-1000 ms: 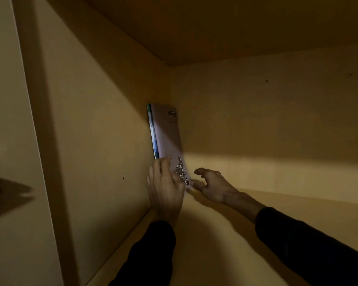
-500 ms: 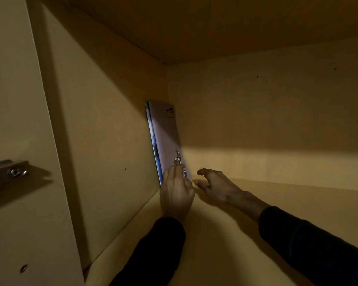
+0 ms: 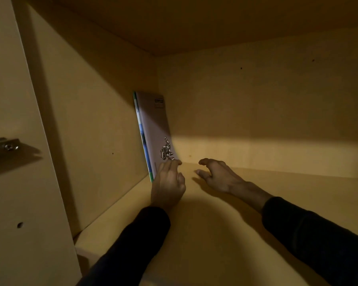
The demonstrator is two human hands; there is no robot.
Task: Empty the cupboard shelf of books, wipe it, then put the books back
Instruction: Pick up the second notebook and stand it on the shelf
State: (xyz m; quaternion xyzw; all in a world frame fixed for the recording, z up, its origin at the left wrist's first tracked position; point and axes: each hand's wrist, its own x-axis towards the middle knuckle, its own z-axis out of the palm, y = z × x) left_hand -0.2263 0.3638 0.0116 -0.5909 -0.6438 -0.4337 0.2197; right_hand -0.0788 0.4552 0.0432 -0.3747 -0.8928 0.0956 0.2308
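Books [image 3: 153, 131], thin ones stood together, lean against the left wall [image 3: 95, 124] of the cupboard at the back corner of the shelf [image 3: 225, 234], their tops tilted toward the wall and their bottoms resting on the shelf board. How many there are I cannot tell; the nearest cover is pale mauve with a small dark motorcycle drawing low down, and a green and blue edge shows along the near side.

Left hand [image 3: 167, 182] rests against the bottom of that cover, fingers laid up along it and fairly straight, the thumb out to the right; it presses rather than grips. Right hand [image 3: 217, 174] hovers just above the shelf, a little to the right of the books and apart from them, fingers spread and loosely bent, holding nothing. Both arms wear dark sleeves [image 3: 318, 240].

Light falls in a band across the lower back panel [image 3: 256, 100], while the upper part and the ceiling of the compartment are in shadow. At the far left, a metal hinge [image 3: 2, 147] sits on the cupboard's pale side panel.
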